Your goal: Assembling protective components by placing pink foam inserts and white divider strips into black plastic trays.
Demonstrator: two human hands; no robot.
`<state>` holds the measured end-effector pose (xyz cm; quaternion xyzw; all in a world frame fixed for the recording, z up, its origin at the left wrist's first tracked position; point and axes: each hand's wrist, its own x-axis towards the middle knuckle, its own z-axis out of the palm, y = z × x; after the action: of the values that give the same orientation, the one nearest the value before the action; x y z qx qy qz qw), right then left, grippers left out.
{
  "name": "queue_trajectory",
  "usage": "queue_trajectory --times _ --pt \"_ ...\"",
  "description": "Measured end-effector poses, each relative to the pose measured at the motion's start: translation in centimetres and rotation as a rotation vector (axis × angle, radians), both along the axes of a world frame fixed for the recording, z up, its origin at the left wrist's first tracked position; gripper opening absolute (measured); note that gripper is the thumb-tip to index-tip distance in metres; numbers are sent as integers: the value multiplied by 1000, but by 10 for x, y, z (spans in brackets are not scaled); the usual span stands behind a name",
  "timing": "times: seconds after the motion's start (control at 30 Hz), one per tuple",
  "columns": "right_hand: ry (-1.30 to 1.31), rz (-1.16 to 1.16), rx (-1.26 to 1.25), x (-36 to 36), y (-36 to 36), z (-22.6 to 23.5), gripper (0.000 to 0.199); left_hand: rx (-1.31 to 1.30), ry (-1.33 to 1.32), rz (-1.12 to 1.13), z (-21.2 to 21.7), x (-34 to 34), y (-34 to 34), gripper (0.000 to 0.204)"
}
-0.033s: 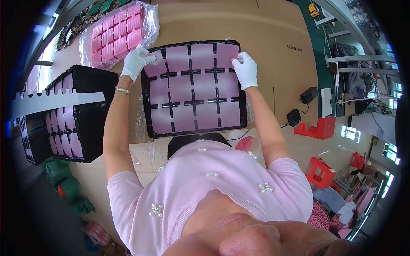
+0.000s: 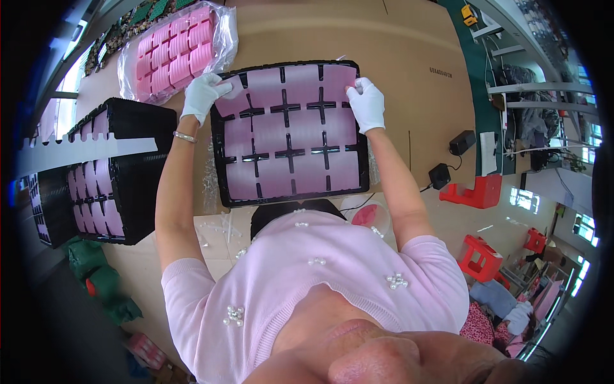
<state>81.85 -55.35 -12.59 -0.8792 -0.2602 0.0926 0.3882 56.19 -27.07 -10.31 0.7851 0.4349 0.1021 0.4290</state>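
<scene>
A black tray (image 2: 363, 153) with cross-shaped black dividers lies on brown cardboard in front of me. Glossy pale-pink sheet material (image 2: 289, 132), notched around the dividers, fills it. At the tray's far left corner my left hand (image 2: 203, 98), in a white glove, pinches the corner of a pink sheet that stands slightly above the rim. My right hand (image 2: 367, 105), gloved too, pinches the sheet's far right corner, its pink-looking thumb tip against the edge. How many layers each hand grips is hidden.
Stacked black trays with pink filling (image 2: 142, 169) stand at the left. Beyond my left hand lies a clear bag of brighter pink notched pieces (image 2: 176, 54). Black power adapters (image 2: 440, 175) with a cord rest at the right. Red stools (image 2: 480, 257) stand on the floor.
</scene>
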Motion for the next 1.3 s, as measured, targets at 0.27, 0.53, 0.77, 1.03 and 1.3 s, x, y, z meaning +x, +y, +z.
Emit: queue_trajectory --times 0.27,0.53,0.77,1.03,1.3 --pt "-294 34 -267 -6 11 16 19 427 168 -18 -1 11 -14 26" --pt "-416 25 -272 0 12 4 18 696 174 -66 -11 19 -10 23" --pt "-393 49 -336 0 17 9 19 705 209 -73 -13 18 -11 24" --pt "-370 60 -307 1 20 3 19 679 247 -82 -10 14 -12 26" --pt "-364 44 -271 4 20 -2 14 712 223 -96 -14 14 -12 25"
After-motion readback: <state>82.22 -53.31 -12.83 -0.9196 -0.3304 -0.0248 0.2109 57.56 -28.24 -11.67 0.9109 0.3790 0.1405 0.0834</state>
